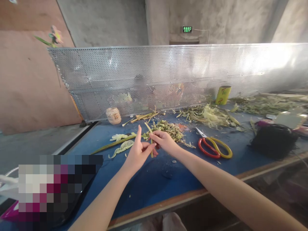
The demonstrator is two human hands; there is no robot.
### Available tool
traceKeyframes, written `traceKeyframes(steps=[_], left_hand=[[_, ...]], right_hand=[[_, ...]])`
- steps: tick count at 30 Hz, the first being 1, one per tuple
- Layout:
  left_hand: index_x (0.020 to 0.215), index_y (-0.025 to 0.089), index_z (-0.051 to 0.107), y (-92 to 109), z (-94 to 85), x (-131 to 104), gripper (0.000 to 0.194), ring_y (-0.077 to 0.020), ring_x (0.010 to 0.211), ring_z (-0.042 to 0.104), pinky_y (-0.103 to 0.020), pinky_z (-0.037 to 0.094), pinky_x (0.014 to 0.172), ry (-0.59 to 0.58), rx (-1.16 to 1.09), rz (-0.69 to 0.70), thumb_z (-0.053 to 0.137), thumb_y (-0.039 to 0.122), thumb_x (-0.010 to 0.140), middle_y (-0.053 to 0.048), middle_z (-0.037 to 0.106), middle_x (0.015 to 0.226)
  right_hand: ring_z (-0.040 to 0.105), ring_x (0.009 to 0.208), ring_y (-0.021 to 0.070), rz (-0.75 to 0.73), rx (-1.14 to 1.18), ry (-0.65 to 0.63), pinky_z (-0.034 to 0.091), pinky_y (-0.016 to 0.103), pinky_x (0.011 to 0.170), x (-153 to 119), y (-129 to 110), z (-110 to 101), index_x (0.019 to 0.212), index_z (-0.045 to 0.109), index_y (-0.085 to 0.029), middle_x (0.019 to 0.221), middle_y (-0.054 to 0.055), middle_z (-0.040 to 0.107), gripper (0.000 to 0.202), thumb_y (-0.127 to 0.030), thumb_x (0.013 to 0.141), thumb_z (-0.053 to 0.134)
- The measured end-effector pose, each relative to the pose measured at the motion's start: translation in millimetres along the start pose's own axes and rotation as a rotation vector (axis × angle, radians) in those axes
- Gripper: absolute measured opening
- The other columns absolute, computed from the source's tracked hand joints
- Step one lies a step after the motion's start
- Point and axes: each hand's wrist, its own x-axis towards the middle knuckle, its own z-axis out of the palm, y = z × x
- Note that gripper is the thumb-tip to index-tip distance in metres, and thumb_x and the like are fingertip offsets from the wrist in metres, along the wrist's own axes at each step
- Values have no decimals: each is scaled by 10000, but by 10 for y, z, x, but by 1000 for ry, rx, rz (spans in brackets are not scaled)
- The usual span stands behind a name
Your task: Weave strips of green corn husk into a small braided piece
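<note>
A thin pale green plant stalk (147, 126) stands nearly upright between my hands, over the middle of the blue tabletop. My right hand (165, 141) pinches its upper part between thumb and fingers. Lower down, my left hand (138, 153) closes its thumb and some fingers on the stalk, while one finger points up. Behind the hands lies a heap of dry greenish plant bits (169, 128). A longer green stem (112, 143) and a pale frilly leaf (124, 147) rest to the left of my left hand. The stalk's lower part is partly hidden by the fingers.
Scissors (214, 147) with red and yellow handles lie on the right. A twine roll (113, 115) and a yellow-green can (223, 95) stand near the perforated metal panel (120, 73). Leafy stalks (207, 116) and a black bag-like object (274, 140) lie rightward; a blurred dark item is front left.
</note>
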Motion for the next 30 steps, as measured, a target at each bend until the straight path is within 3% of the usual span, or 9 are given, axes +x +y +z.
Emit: traceKeyframes(steps=[5,9,16,20,23,26,30], left_hand=[[1332,177,-185,-72,-32,-16,831,-117,525,559,-279,460,582,136,-62,30,454,312,819,32,600,621],[1337,230,-160,-60,-55,9,888,-91,513,549,-241,445,515,253,-137,44,526,284,775,-21,620,840],[1327,294,-164,-38,-57,17,990,-67,517,560,-209,444,492,193,-202,0,607,214,711,-76,590,1049],[1322,315,-166,-39,-84,15,1030,-82,535,589,-203,443,495,156,-237,-7,632,169,686,-55,618,988],[1337,290,-112,-42,-107,27,1041,-94,500,585,-214,445,482,188,-264,-4,660,152,652,-20,646,851],[1348,239,3,-28,-123,42,1005,-99,494,571,-226,457,483,311,-313,-1,686,147,616,3,646,752],[1332,187,92,20,-124,52,962,-94,499,564,-215,459,489,441,-428,-27,694,103,587,24,628,668]], right_hand=[[279,325,35,-30,110,-21,210,169,348,-24,-18,22,759,461,-164,401,-108,291,264,-427,765,440],[226,333,31,-26,156,32,178,162,354,-29,-29,23,919,399,-192,402,-133,291,281,-382,740,504],[332,340,49,-44,23,-22,259,169,368,-93,-47,5,1021,344,-185,409,-131,369,356,-334,747,517],[417,397,71,-102,-182,-9,351,194,422,-127,-47,8,1101,321,-187,474,-102,427,380,-298,777,486],[502,541,107,-261,-425,71,431,258,548,-153,-53,-2,1156,305,-196,632,-40,493,432,-264,775,496],[501,796,165,-548,-734,199,429,331,730,-193,-99,-26,1111,410,-204,859,49,497,365,-198,760,509],[431,886,177,-780,-993,120,392,335,804,-251,-146,-35,960,550,-222,916,65,462,239,-110,772,455]])
